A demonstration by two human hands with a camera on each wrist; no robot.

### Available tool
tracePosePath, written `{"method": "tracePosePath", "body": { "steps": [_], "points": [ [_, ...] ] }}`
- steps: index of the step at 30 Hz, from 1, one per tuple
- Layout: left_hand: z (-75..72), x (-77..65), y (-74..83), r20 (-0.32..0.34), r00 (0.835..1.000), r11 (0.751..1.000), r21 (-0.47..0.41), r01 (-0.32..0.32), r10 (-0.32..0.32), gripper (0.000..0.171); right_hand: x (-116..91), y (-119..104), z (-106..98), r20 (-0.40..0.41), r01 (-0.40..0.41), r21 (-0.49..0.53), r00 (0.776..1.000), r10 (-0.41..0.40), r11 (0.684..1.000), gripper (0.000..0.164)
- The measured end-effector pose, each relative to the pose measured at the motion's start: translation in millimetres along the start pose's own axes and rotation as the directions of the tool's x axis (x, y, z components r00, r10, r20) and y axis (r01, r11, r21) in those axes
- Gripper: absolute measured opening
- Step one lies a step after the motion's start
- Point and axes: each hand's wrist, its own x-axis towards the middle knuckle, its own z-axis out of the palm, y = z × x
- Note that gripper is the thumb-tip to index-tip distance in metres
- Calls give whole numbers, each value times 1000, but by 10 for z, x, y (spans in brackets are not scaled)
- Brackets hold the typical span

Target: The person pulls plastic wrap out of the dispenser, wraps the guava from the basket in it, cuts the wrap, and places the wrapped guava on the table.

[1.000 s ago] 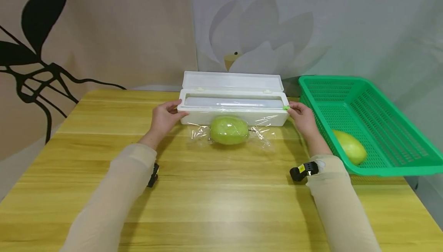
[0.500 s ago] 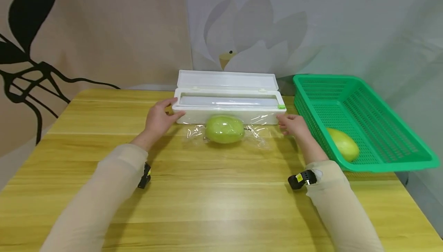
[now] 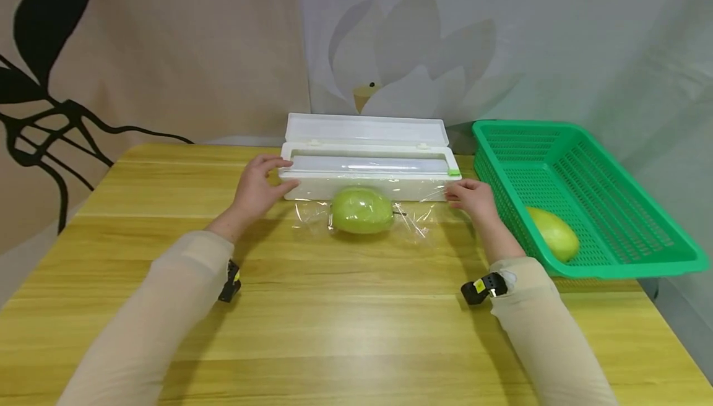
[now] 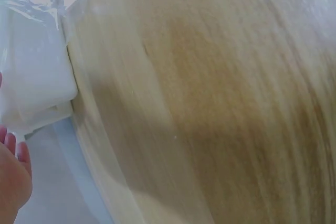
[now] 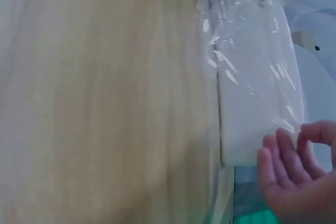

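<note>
A long white cling film box (image 3: pixel 312 188) stands on the table with its lid (image 3: pixel 364 129) raised behind and the film roll (image 3: pixel 356 163) showing inside. Clear cling film (image 3: pixel 414 223) falls from its front over an oval green fruit (image 3: pixel 361 211) with a dark stem. My left hand (image 3: pixel 256 189) holds the box's left end, thumb on the front face and fingers on the top edge. Near the right front corner, my right hand (image 3: pixel 472 198) pinches the film between thumb and index finger. In the right wrist view, this hand's other fingers (image 5: pixel 291 163) are spread loosely beside the box.
A green plastic basket (image 3: pixel 618 270) is at the right, holding a yellow-green fruit (image 3: pixel 554 234). On the box's front rail, at the right end, sits a small green slider (image 3: pixel 453 172). A printed backdrop (image 3: pixel 412 53) hangs behind the wooden table (image 3: pixel 345 325).
My right hand has left the green slider at the box's right end and moved down to the film at the front corner. My left hand has stayed at the left end.
</note>
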Motion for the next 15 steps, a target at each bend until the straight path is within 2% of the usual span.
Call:
{"method": "tracePosePath", "body": {
  "steps": [3, 6, 11, 15],
  "points": [
    [-10, -4, 8, 6, 1000, 1000, -5, 1, -1, 42, -6, 2, 0, 4, 34, 55, 999, -35, 998, 9],
    [-14, -3, 20, 15, 1000, 1000, -7, 4, -4, 38, -18, -2, -18, 2, 72, 62, 997, -72, 995, 12],
    [-3, 1, 45, 24, 1000, 1000, -15, -6, 7, 29, -38, -13, -72, 11, 103, 44, 995, -103, 994, 24],
    [-22, -29, 72, 41, 999, 999, -43, -23, 25, 19, -98, -1, -138, 70, 133, -6, 989, -133, 991, 26]
  ]
}}
